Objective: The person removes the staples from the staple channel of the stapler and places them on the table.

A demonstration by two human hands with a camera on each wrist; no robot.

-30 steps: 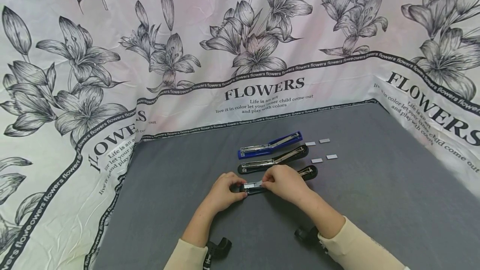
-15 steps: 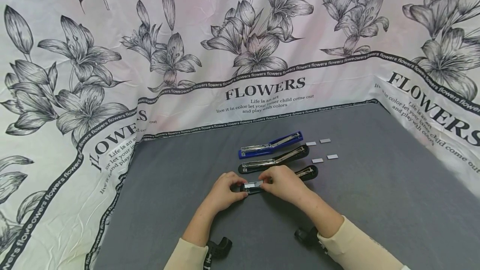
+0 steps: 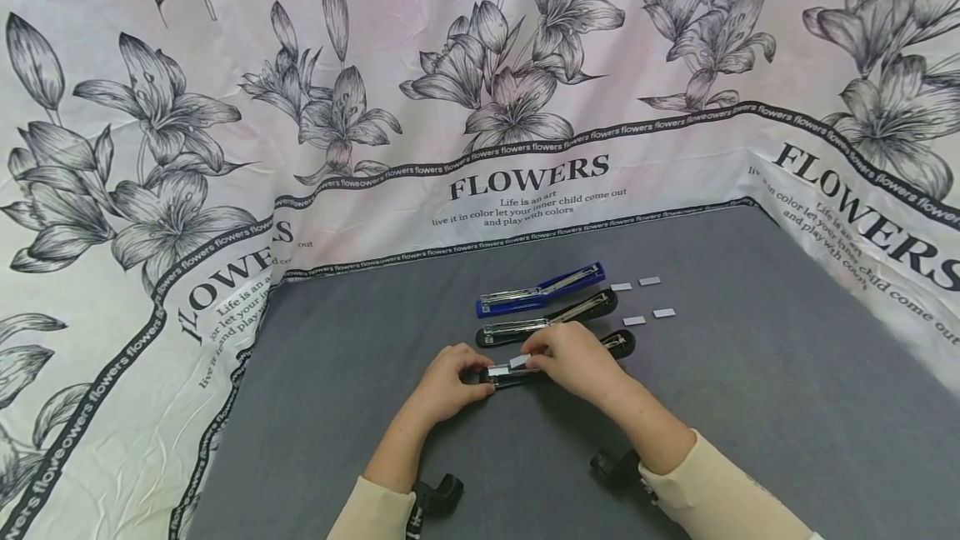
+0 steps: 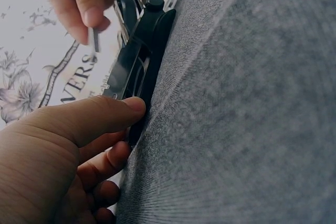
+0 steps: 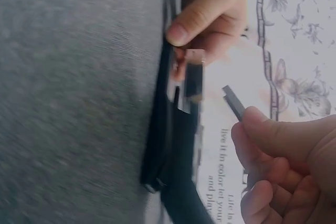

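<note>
The nearest black stapler lies opened out on the table. My left hand grips its front end between thumb and fingers, which also shows in the left wrist view. My right hand pinches a short strip of staples between thumb and forefinger. The strip is just above the stapler and apart from it in the right wrist view. A shiny metal piece sits on the stapler close to my left fingers; I cannot tell whether it is staples. The right hand hides the stapler's middle in the head view.
Behind the nearest stapler lie another opened black stapler and an opened blue stapler. Several loose staple strips lie to their right on the grey tabletop. A flower-printed cloth stands around the back and sides.
My right hand has lifted a little from the stapler, and the staple strip in it now shows apart from the shiny piece. My left hand keeps its hold in the same place.
</note>
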